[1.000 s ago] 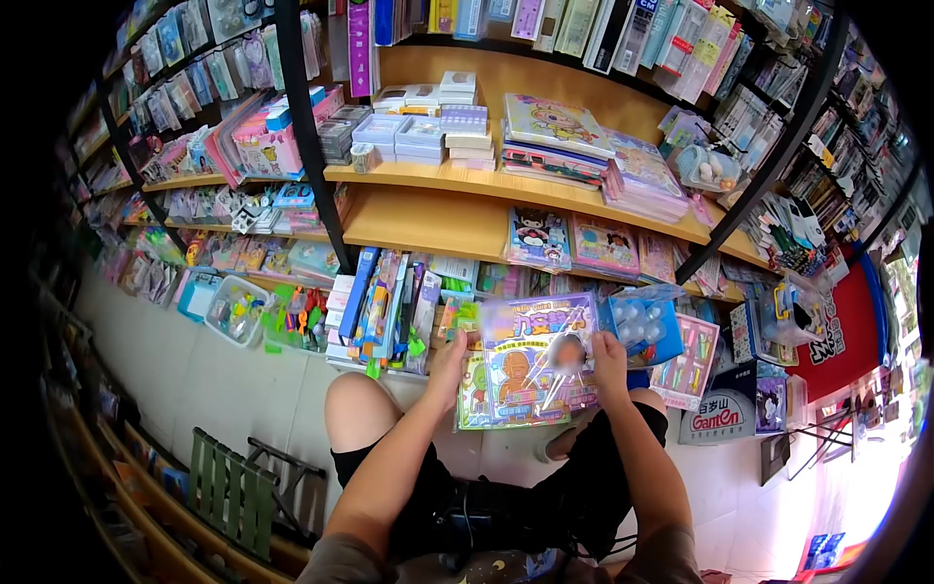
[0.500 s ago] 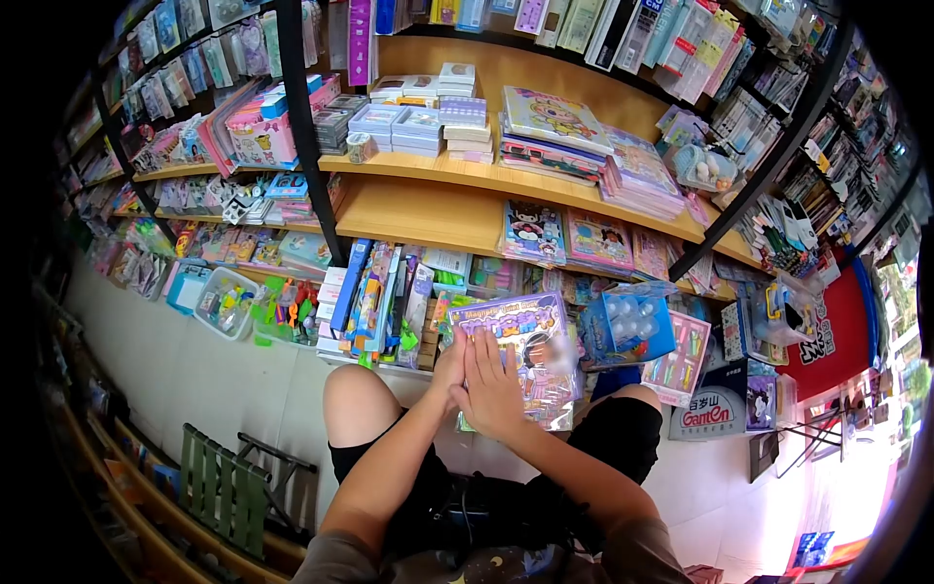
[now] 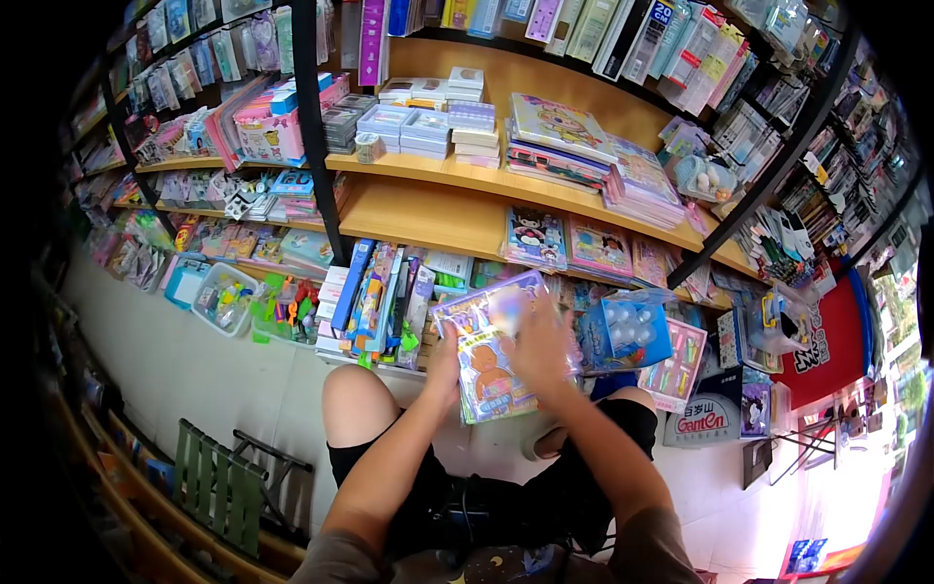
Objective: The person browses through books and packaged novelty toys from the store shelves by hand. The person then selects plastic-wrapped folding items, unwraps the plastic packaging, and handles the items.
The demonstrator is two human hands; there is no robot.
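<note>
A purple-covered quiet book (image 3: 486, 372) in shiny clear wrap is tilted in front of my knees, with a brown cartoon figure on its cover. My left hand (image 3: 445, 370) grips its left edge, thumb on the front and the other fingers hidden behind. Over the right part of the cover is my right hand (image 3: 543, 355), smeared by motion. Its fingers are too blurred to read, and whether it touches the wrap I cannot tell. Glare and the right hand hide part of the cover.
Boxed goods (image 3: 365, 302) stand upright just left of the book. A blue container (image 3: 634, 329) with clear round items sits to the right, near a pink boxed set (image 3: 674, 365). A wooden shelf (image 3: 418, 216) runs ahead. A green folding stool (image 3: 219, 487) is at lower left.
My right hand has moved right from beside my left hand across the cover. The book has turned anticlockwise, and my left hand now holds its left edge.
</note>
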